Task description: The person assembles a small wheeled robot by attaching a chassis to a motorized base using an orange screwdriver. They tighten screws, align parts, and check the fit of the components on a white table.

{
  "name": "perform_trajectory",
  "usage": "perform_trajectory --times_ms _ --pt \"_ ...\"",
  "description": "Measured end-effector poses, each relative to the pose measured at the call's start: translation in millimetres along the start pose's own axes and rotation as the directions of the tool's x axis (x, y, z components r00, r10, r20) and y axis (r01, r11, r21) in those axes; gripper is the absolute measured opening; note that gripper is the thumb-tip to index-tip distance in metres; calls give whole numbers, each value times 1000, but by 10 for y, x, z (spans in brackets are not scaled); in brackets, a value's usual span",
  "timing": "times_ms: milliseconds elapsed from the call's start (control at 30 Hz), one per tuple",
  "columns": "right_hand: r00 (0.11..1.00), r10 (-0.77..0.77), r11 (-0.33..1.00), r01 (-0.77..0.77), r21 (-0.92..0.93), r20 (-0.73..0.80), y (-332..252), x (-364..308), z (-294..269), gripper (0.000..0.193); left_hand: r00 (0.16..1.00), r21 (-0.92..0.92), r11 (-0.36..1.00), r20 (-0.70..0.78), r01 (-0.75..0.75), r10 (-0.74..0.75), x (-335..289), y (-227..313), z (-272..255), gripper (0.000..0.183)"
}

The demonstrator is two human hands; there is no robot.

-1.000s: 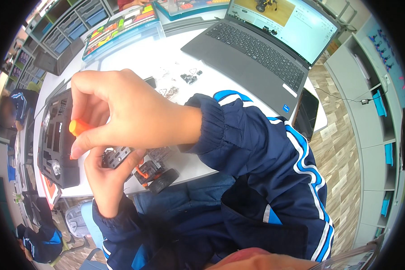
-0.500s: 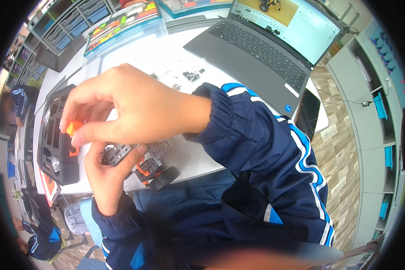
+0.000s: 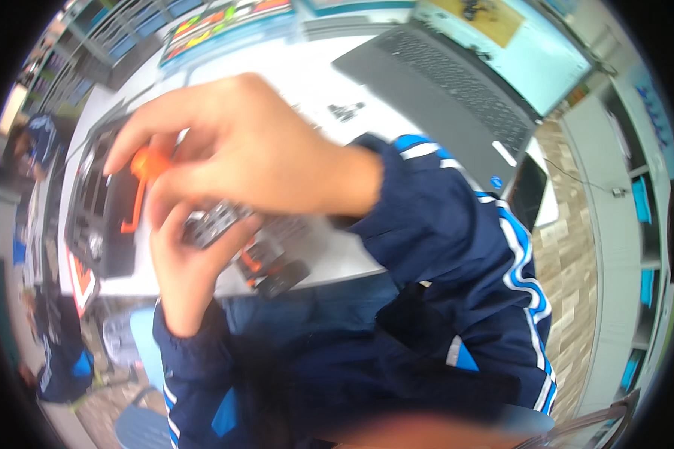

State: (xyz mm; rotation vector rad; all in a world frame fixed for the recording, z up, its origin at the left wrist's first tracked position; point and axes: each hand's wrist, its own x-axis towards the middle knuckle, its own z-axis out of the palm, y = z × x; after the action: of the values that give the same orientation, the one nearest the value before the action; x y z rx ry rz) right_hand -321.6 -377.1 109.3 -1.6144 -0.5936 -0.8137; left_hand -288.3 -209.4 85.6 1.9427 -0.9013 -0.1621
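My left hand (image 3: 191,269) grips a small model vehicle by its grey perforated metal frame (image 3: 221,221), fingers and thumb round its near left end. A black wheel (image 3: 284,278) and an orange part (image 3: 253,258) stick out on the vehicle's near side. Above it, my right hand (image 3: 240,146) is curled round an orange piece (image 3: 150,163) with a rounded head and a thin rod bent at its lower end. Its exact kind is blurred. The right hand covers much of the vehicle's far side, and its thumb overlaps the left hand's fingertips.
A dark plastic case (image 3: 116,247) lies at the left table edge. Small black parts (image 3: 346,112) are on the white table. An open laptop (image 3: 427,97) stands at the far right, with a phone (image 3: 528,187) beside it. A box of colourful pieces (image 3: 225,30) sits at the back.
My right hand has opened slightly and tilted up, showing more of the orange piece and its rod. The whole view has shifted and blurred. My left hand keeps the vehicle.
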Motion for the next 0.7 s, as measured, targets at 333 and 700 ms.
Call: perform_trajectory --times_ms 333,700 --pt "955 220 941 -262 213 201 -172 24 -91 25 999 -128 991 -26 40 -43 -30 -60 29 36" --pt "965 -82 996 73 45 248 124 100 -137 23 983 29 990 -114 -138 140 -50 -116 65 50"
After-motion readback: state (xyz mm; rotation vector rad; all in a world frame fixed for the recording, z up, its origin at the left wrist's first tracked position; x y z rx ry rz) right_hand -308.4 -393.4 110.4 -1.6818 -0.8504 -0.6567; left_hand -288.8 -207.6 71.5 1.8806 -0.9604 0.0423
